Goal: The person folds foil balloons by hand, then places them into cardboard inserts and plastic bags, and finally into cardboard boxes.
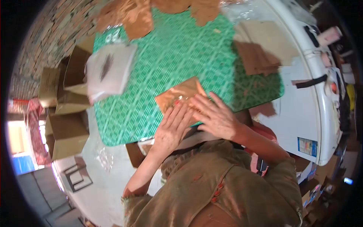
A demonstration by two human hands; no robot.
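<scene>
A flat copper-brown packet (180,92) with a shiny, film-like surface lies near the front edge of the green patterned table (177,49). My left hand (171,128) rests on its near left part, fingers stretched out and lying flat side by side. Over the packet's right part my right hand (217,118) is spread, palm down, with its fingers apart. A small red spot shows on the packet just beyond my left fingertips. Both hands partly cover the packet's near side.
On the table's left lies a stack of clear plastic bags (113,72). Brown sheets (257,56) are piled at the right, and more brown pieces (138,19) lie at the far edge. Open cardboard boxes (70,130) stand left of the table; a white appliance (302,109) is at the right.
</scene>
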